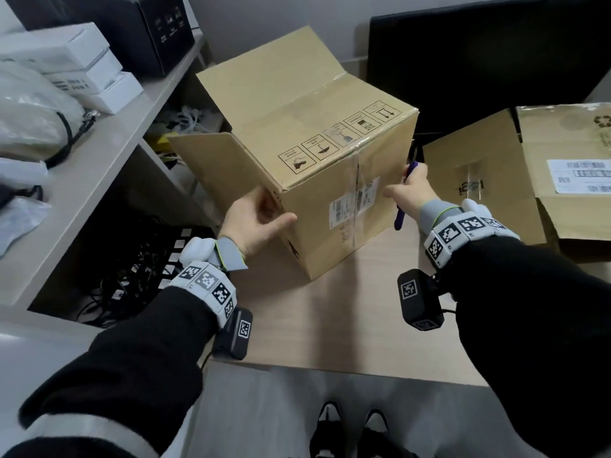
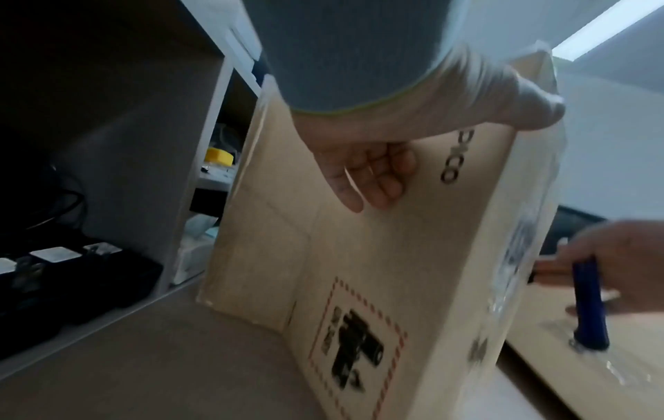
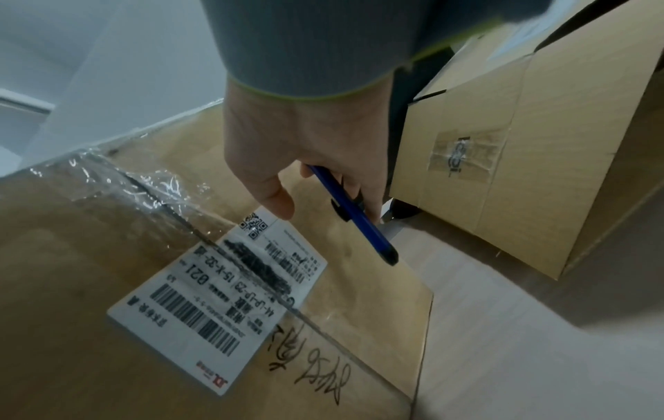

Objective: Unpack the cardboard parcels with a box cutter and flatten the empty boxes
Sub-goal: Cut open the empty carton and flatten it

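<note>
Presumably the tilted cardboard box could slip: left hand steadies its corner with straight fingers, right hand grips the box cutter (blade unseen) beside it.

- Head view: soft, even indoor light; the desk is pale and evenly lit; the space under the shelf is dim; straight edges bow outward at the frame's borders
- Left wrist view: dimmer, left side nearly black; a bright ceiling light strip glows top right; the right hand is smeared by motion blur
- Right wrist view: glare glints on the clear tape; the shipping label is slightly soft; the sleeve cuff is out of focus
</note>
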{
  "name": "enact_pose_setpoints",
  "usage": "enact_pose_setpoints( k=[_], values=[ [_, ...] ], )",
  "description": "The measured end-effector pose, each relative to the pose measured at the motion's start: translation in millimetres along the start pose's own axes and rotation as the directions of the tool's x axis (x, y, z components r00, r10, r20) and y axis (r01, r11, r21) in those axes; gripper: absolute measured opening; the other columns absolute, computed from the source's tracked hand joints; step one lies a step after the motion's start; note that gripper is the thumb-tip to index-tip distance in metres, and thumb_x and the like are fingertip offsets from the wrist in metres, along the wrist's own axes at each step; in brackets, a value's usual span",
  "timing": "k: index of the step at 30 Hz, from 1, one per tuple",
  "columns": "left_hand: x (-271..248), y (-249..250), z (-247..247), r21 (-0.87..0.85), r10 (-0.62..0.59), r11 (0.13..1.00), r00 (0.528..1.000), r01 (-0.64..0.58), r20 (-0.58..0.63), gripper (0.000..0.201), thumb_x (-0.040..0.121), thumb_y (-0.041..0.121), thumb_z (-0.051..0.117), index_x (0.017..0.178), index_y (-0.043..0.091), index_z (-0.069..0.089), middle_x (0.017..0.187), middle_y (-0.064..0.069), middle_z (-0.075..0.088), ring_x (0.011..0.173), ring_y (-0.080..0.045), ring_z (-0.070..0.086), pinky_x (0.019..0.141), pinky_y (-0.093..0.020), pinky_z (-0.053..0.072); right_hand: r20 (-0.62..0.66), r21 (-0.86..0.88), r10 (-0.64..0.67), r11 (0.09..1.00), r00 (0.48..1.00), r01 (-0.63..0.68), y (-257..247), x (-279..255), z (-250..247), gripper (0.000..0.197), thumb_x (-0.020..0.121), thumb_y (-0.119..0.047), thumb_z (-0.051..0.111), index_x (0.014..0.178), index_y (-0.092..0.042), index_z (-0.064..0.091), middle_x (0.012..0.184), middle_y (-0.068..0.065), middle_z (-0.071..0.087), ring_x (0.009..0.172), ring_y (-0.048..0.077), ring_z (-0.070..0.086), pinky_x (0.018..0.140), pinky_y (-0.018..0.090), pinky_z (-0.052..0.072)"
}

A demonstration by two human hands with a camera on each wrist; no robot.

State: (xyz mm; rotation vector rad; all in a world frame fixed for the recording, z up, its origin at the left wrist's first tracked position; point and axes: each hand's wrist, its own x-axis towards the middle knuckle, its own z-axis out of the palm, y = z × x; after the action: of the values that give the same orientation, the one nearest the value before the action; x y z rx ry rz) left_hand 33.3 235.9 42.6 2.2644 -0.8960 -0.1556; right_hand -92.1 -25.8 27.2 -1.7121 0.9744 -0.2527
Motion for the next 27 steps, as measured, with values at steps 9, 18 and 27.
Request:
enact_pose_setpoints(
  k=[9, 18, 27],
  values=[
    [9.8, 3.2, 30.9, -0.202, -0.371, 0.909, 0.929, 0.364, 0.005, 0.072, 0.09, 0.051, 0.055, 0.139, 0.01, 0.022, 0.115, -0.001, 0.056, 0.116, -0.025, 0.055, 0.088, -0.026, 0.038, -0.048, 0.025, -0.073, 0.997, 0.996, 0.074, -2.5, -5.7, 2.8, 0.045, 0.083, -0.03, 0.065, 0.104, -0.015, 0.028, 0.094, -0.002, 0.036, 0.09, 0.02, 0.044, 0.08, 0.039, 0.046],
    [32.4, 45.9, -57.3, 0.022, -0.072, 0.996, 0.942, 0.084, -0.329, 0.057, 0.081, 0.062, 0.049, 0.114, 0.017, 0.06, 0.108, -0.005, 0.068, 0.1, -0.027, 0.062, 0.082, -0.034, 0.047, -0.174, -0.029, -0.29, 0.957, 0.941, 0.29, -54.6, -44.2, -37.3, 0.049, 0.081, -0.05, 0.066, 0.098, -0.014, 0.039, 0.08, -0.01, 0.04, 0.076, 0.01, 0.044, 0.07, 0.025, 0.038],
    [34.1, 57.4, -99.1, 0.049, -0.064, 0.996, 0.974, 0.076, -0.217, 0.055, 0.076, 0.046, 0.069, 0.121, 0.018, 0.058, 0.099, 0.004, 0.066, 0.087, -0.015, 0.063, 0.077, -0.031, 0.051, -0.029, -0.132, -0.22, 0.968, 0.975, 0.214, -80.2, -50.5, -41.1, 0.049, 0.087, -0.052, 0.058, 0.112, -0.013, 0.042, 0.097, -0.001, 0.05, 0.09, 0.018, 0.05, 0.072, 0.028, 0.037]
  ],
)
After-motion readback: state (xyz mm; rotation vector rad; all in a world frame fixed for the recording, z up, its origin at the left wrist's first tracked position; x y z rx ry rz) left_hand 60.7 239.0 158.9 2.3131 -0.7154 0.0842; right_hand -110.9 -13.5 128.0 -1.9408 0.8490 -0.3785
